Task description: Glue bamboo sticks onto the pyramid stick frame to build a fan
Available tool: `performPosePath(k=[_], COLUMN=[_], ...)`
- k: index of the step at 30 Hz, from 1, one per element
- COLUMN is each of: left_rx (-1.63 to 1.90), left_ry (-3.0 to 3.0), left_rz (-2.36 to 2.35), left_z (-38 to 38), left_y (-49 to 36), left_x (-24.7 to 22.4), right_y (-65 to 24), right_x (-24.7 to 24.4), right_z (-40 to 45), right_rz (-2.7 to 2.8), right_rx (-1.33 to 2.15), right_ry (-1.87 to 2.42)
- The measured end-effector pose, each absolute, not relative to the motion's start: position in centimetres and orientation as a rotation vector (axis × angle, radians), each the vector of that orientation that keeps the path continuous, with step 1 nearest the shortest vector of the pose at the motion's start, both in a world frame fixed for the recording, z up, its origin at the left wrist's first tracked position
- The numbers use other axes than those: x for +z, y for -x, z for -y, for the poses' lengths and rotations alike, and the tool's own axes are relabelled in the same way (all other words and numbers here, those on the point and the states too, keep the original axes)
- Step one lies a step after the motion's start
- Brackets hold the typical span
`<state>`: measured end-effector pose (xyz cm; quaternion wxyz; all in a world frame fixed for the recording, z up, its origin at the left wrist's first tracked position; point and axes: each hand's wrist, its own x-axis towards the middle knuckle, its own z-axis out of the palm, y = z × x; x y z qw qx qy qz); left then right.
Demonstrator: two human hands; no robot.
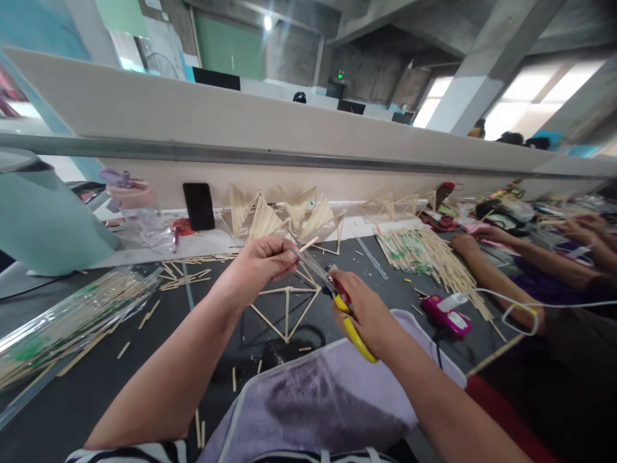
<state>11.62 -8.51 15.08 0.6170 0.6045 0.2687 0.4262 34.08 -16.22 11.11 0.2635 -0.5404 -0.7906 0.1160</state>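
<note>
In the middle of the head view my left hand (270, 260) pinches a short pale wooden stick (309, 244). My right hand (364, 308) is wrapped round the yellow handles of a pair of scissors (355, 331). The scissor blades reach up and left to the stick at my left fingertips; whether they touch it I cannot tell. Below both hands a stick frame (288, 315) made of joined triangles lies on the dark table (159, 360). Several slatted stick models (270, 218) stand behind my left hand.
Plastic-wrapped sticks (81, 308) lie at left and a large stick pile (434, 257) at right. A magenta device (447, 315) with a white cable sits near a co-worker's arm (491, 270). A black phone (198, 206) leans at the back. A purple cloth (332, 392) covers the front edge.
</note>
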Motion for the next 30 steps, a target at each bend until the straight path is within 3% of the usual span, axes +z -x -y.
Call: performPosePath(k=[12,30], left_rx=[0.948,0.763], left_ry=[-1.372,-1.315], left_rz=[-0.618,-0.635], left_z=[9.2,9.1], left_y=[-12.0,-12.1], left_x=[15.7,15.4], right_y=[-34.0,-33.6], right_x=[12.7,11.4], right_z=[15.6,15.5], right_rz=[2.238,2.208], right_rx=[0.111,0.227], right_ry=[1.534,1.461])
